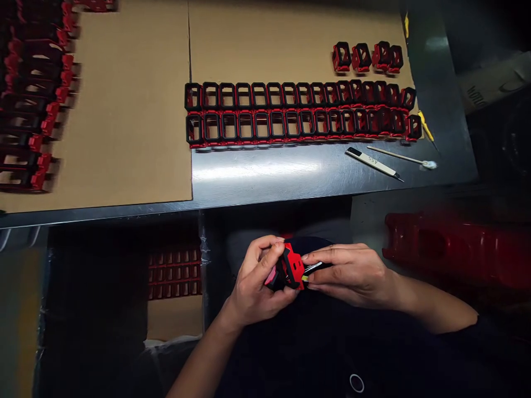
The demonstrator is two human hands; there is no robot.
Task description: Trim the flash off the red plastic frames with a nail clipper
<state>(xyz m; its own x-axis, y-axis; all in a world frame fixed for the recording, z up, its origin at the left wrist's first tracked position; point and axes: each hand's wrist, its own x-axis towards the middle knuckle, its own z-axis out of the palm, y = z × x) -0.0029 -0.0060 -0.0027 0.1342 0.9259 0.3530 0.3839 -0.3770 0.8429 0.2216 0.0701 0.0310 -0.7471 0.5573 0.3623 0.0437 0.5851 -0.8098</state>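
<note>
My left hand is closed around a red and black plastic frame, held in front of my body below the table's edge. Its red face, with small slots, is turned toward my right hand. Pinched in the right fingers is a slim metal tool, with a small yellow piece beside it against the frame. Whether the yellow piece belongs to the tool is hidden by the fingers.
Two rows of similar frames stand on cardboard over a metal table. Nearby lie a white pen-like tool, a swab-like stick and a yellow-handled tool. More frames fill a box below.
</note>
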